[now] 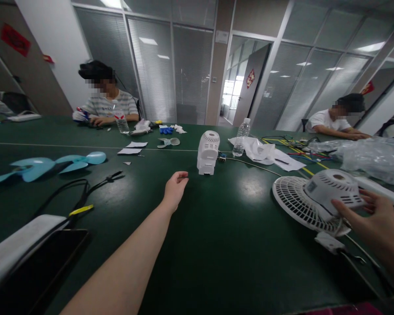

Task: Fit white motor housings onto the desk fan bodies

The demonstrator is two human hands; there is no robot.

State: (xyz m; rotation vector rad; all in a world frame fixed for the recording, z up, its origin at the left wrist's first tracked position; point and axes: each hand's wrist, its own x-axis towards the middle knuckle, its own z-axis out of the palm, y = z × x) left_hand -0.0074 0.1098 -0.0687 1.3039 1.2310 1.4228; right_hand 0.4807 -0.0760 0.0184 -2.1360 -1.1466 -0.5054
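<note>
My left hand [176,191] hovers over the middle of the table, fingers loosely bent and nothing visible in it. Just beyond it to the right, apart from the fingers, stands an upright white plastic housing [208,153] with vent slots. At the right, my right hand [376,214] grips the side of a white fan motor housing [331,188], thumb on the near side and fingers partly hidden behind. This housing sits on a round white fan grille [289,199]. A small white block [330,242] with a cable lies below the grille.
Light blue fan blades [34,168], a black phone [42,267] and a white bar [13,247] with black cables lie left. A water bottle [241,138], papers [289,159] and plastic bags [376,155] lie beyond. Two people sit across the table.
</note>
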